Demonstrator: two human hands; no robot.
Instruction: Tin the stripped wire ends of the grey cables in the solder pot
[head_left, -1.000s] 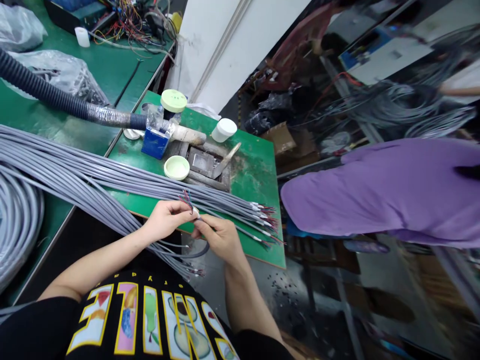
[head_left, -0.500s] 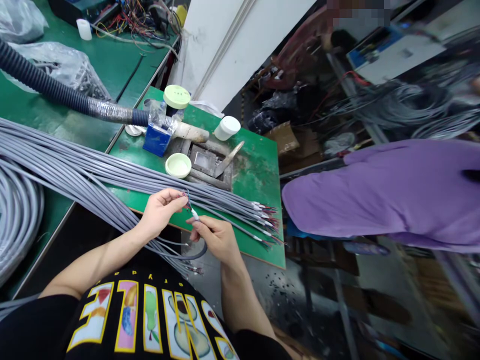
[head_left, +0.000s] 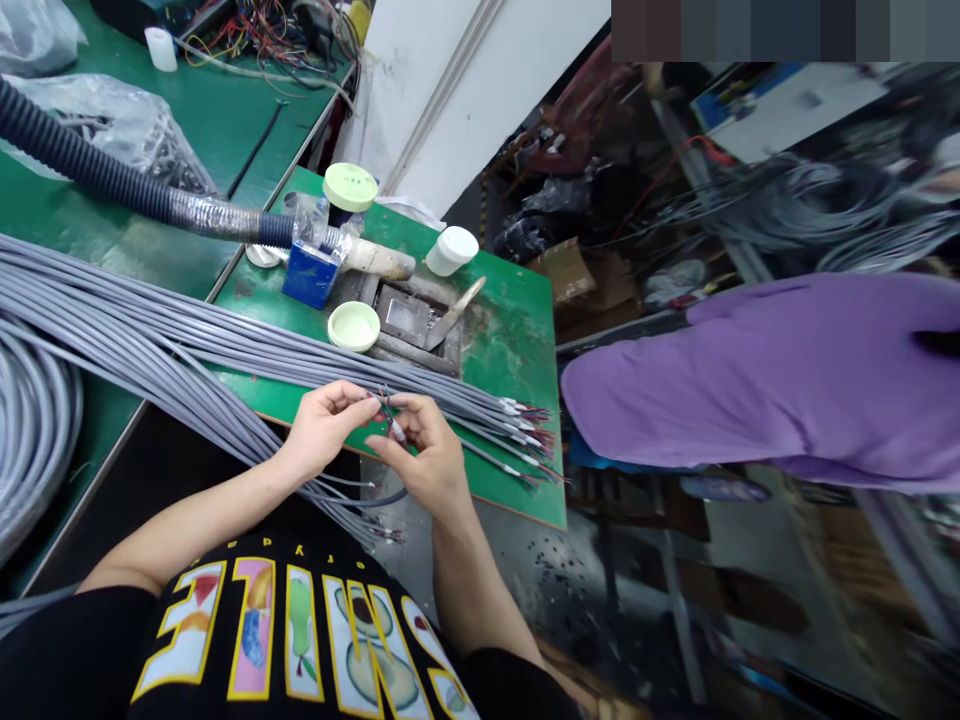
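Grey cable end (head_left: 394, 429) is being pinched between both hands, at twelve o'clock.
Left hand (head_left: 326, 428) and right hand (head_left: 421, 452) are gripping it closed-fingered, its thin coloured wires (head_left: 385, 404) fanning out; more grey cables (head_left: 315, 368) are lying across the green bench (head_left: 502, 340) beyond.

A corrugated hose (head_left: 90, 170) (foil-wrapped in part) crosses the green workbench (head_left: 502, 350).

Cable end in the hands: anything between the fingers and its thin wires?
Nothing visible. The left hand and right hand pinch the cable end right at its thin wires. The grey cable bundle lies beyond the hands, not between.
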